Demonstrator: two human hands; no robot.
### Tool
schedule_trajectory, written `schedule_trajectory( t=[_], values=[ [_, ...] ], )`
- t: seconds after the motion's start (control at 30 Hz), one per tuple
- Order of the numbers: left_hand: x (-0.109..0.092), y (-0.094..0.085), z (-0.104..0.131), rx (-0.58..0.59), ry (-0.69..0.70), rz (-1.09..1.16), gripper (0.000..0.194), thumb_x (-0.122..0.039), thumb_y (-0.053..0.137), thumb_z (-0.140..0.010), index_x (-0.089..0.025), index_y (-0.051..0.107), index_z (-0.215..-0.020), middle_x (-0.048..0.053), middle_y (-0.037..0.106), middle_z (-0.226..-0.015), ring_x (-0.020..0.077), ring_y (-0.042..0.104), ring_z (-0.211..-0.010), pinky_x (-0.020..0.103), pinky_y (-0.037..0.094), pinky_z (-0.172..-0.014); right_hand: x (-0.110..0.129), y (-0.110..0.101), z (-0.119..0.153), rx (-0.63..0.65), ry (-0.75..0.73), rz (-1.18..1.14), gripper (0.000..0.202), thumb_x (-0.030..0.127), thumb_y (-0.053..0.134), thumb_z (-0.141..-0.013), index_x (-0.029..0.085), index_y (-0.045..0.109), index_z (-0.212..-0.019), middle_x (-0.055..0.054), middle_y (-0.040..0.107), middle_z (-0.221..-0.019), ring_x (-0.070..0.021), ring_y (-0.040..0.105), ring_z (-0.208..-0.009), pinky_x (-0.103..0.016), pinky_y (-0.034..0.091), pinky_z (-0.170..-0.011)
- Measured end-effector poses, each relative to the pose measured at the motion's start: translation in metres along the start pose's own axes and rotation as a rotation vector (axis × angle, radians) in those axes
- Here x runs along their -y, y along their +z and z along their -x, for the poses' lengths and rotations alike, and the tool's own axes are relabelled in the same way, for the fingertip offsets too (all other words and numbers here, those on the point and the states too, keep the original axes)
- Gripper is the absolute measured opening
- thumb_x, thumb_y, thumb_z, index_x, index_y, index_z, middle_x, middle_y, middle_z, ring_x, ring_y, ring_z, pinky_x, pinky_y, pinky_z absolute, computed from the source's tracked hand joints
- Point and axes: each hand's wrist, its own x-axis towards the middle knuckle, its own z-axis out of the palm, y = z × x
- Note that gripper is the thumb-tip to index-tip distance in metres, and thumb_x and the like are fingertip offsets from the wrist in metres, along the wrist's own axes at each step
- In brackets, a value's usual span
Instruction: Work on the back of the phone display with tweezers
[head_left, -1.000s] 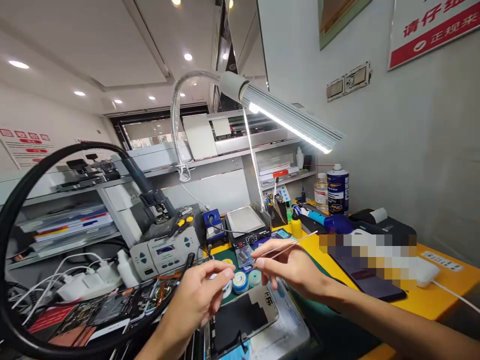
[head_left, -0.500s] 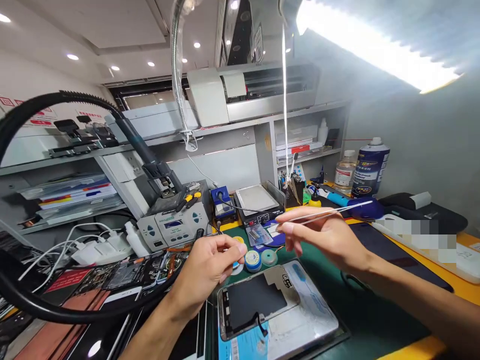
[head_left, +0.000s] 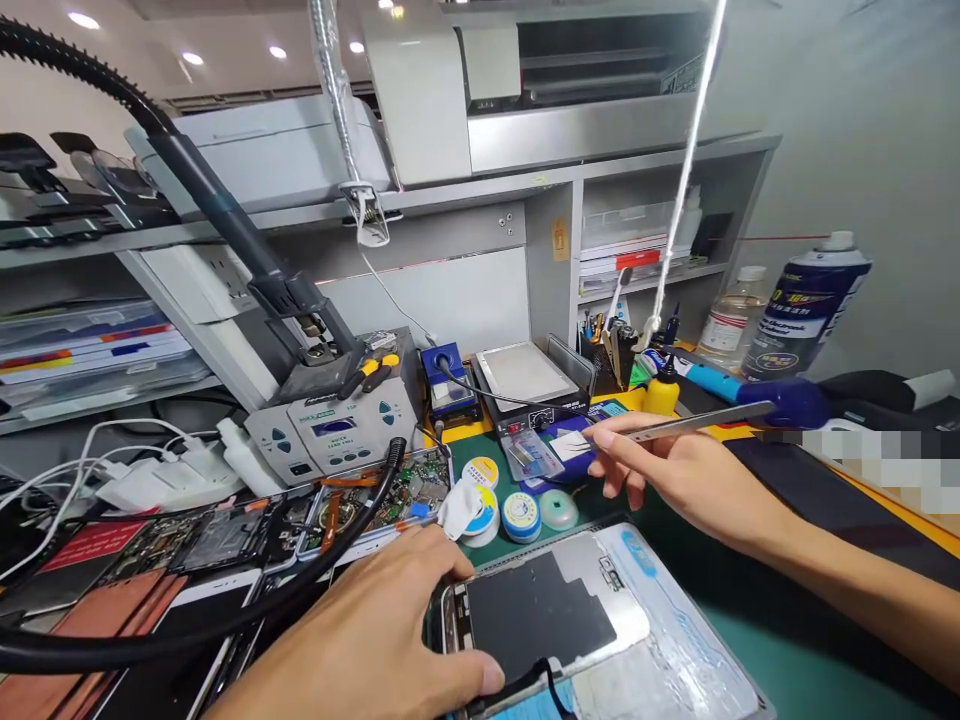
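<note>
My left hand (head_left: pixel 375 630) spans the near-left end of a phone screen (head_left: pixel 540 610), fingers at its far edge and thumb at its near edge. The screen lies back side up, with a dark sheet, a silvery plate and a black flex cable (head_left: pixel 553 685). Under it is a flat silver-and-blue pad (head_left: pixel 690 640). Tweezers (head_left: pixel 694 422) are held in my right hand (head_left: pixel 667 470), raised above the mat with the tips pointing left. A crumpled white tissue (head_left: pixel 459 508) rests on small round tubs just beyond my left hand.
A blue-and-white tub (head_left: pixel 521 515) and a green disc (head_left: pixel 559 510) stand beyond the screen. Left are a grey soldering station (head_left: pixel 337 430), phone boards (head_left: pixel 420 490) and a thick black hose (head_left: pixel 330 560). A spray can (head_left: pixel 810 300) and a clear bottle (head_left: pixel 731 315) stand at the back right.
My left hand has come down from beside the tubs onto the phone screen's end, its pinch opened into a wider grip. The white tissue now shows on the tubs. The view has moved closer.
</note>
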Motion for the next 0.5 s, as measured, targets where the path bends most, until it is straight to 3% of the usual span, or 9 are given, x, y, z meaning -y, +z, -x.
schedule_trajectory(
  t=[0.23, 0.4, 0.5],
  values=[
    [-0.005, 0.007, 0.0, -0.143, -0.016, -0.023, 0.038, -0.04, 0.082, -0.057, -0.035, 0.06, -0.088, -0.004, 0.063, -0.084, 0.023, 0.057, -0.076, 0.028, 0.038, -0.066, -0.008, 0.003, 0.009, 0.143, -0.165, 0.174, 0.03, 0.05, 0.055, -0.099, 0.027, 0.072, -0.104, -0.004, 0.076, -0.097, -0.0243, 0.069, -0.091, -0.034, 0.053, -0.082],
    [0.012, 0.017, -0.01, -0.106, 0.083, 0.099, 0.024, -0.042, 0.075, -0.07, -0.03, 0.058, -0.081, -0.005, 0.055, -0.068, 0.0184, 0.052, -0.066, 0.026, 0.032, -0.057, 0.004, 0.001, 0.016, 0.254, -0.139, 0.208, 0.027, 0.049, 0.06, -0.097, 0.028, 0.076, -0.1, -0.002, 0.076, -0.09, -0.0231, 0.069, -0.079, -0.03, 0.052, -0.065],
    [0.013, 0.018, -0.012, -0.127, 0.11, 0.198, 0.019, -0.041, 0.071, -0.074, -0.028, 0.06, -0.081, -0.006, 0.05, -0.063, 0.0159, 0.048, -0.061, 0.025, 0.03, -0.053, 0.008, -0.002, 0.019, 0.295, -0.121, 0.169, 0.021, 0.045, 0.07, -0.09, 0.03, 0.076, -0.104, 0.0, 0.076, -0.091, -0.0215, 0.07, -0.079, -0.028, 0.054, -0.067]
  ],
)
